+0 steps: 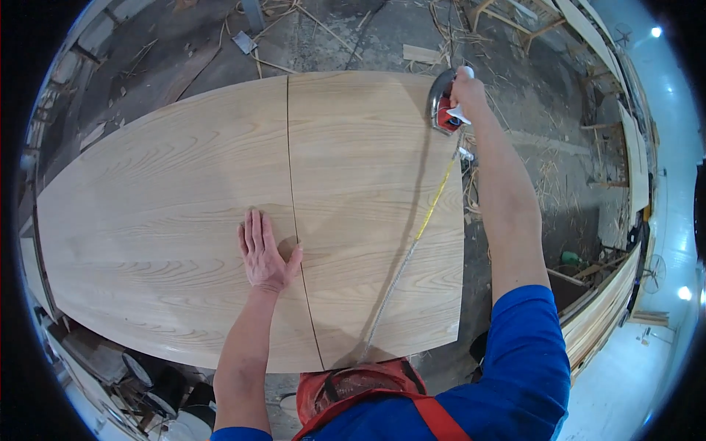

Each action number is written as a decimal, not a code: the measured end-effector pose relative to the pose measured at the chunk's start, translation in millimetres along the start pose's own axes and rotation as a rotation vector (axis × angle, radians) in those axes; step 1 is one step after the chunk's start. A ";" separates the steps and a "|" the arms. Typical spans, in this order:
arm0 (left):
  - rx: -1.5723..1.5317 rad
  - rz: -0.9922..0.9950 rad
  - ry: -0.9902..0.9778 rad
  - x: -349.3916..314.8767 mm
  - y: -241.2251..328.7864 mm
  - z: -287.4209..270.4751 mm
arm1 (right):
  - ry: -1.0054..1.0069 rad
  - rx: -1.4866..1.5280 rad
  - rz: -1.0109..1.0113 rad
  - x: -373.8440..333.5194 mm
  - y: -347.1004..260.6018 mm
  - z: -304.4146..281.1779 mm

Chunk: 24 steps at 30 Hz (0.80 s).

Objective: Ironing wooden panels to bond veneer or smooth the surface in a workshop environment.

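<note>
Two pale wood-grain panels lie side by side in front of me, a left panel (169, 184) with a curved outer end and a right panel (368, 176), split by a dark seam. My left hand (265, 253) rests flat on the left panel, its thumb at the seam and fingers extended. At the far right corner, my right hand (468, 90) grips the white handle of a red and silver clothes iron (442, 114). Whether the iron touches the panel, I cannot tell. Its grey cord (401, 268), partly wrapped yellow, runs back across the right panel toward me.
Thin wood strips and scraps (323, 29) litter the grey floor beyond the panels. Boards on stands (632, 154) line the right side. Dark buckets (165, 389) stand at lower left. My red apron (360, 386) meets the near edge.
</note>
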State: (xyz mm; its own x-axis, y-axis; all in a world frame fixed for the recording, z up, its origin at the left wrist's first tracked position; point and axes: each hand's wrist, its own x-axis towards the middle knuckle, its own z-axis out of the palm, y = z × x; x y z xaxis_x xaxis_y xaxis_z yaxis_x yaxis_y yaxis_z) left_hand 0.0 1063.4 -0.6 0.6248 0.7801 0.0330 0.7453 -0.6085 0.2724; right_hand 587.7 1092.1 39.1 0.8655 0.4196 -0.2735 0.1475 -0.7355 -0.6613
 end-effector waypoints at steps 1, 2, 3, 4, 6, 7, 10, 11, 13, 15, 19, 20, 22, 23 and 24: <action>-0.007 0.015 -0.004 2.9 2.3 -0.2 | 0.014 -0.002 0.010 1.1 10.8 -12.8; -0.005 0.024 0.003 4.2 3.6 -1.5 | -0.014 0.140 0.066 0.1 23.7 -23.0; -0.003 0.036 0.007 4.8 4.3 -1.9 | -0.040 0.282 0.124 -1.6 37.7 -32.5; -0.007 0.046 0.000 5.3 5.0 -1.9 | -0.050 0.346 0.143 -9.4 52.5 -43.6; 0.002 0.059 0.030 8.4 6.8 -0.1 | -0.051 0.443 0.240 -19.5 81.9 -54.5; -0.003 0.082 0.015 11.8 9.7 -0.7 | -0.055 0.543 0.327 -28.3 100.7 -63.4; 0.028 0.048 0.046 1.9 5.6 -1.5 | -0.094 0.598 0.384 -89.7 133.7 -68.8; 0.025 0.068 0.033 3.0 6.2 1.3 | -0.124 0.660 0.414 -107.3 147.7 -77.3; 0.036 0.076 0.070 6.4 10.7 5.4 | -0.097 0.623 0.406 -153.4 171.0 -93.7; 0.046 0.096 0.058 4.2 9.8 9.1 | -0.085 0.692 0.513 -198.6 190.3 -106.2; 0.088 0.084 0.079 0.8 5.1 16.0 | -0.075 0.677 0.516 -278.4 241.4 -124.8; 0.113 0.074 0.071 0.1 5.8 17.7 | -0.070 0.687 0.551 -297.2 252.9 -130.7; 0.141 0.077 0.060 0.0 6.0 19.7 | -0.082 0.710 0.621 -328.5 280.5 -143.4; 0.142 0.095 0.088 0.2 5.6 20.8 | -0.080 0.712 0.644 -346.9 292.9 -149.0; 0.142 0.113 0.117 -0.5 5.1 21.5 | -0.078 0.704 0.653 -365.2 304.2 -153.5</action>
State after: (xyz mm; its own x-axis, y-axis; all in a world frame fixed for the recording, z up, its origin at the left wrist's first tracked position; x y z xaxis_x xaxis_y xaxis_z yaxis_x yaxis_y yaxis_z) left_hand 8.5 1056.8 -19.9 0.6814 0.7119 0.1696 0.7022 -0.7013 0.1228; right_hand 390.0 633.5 45.0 0.6375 0.0935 -0.7648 -0.6949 -0.3590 -0.6231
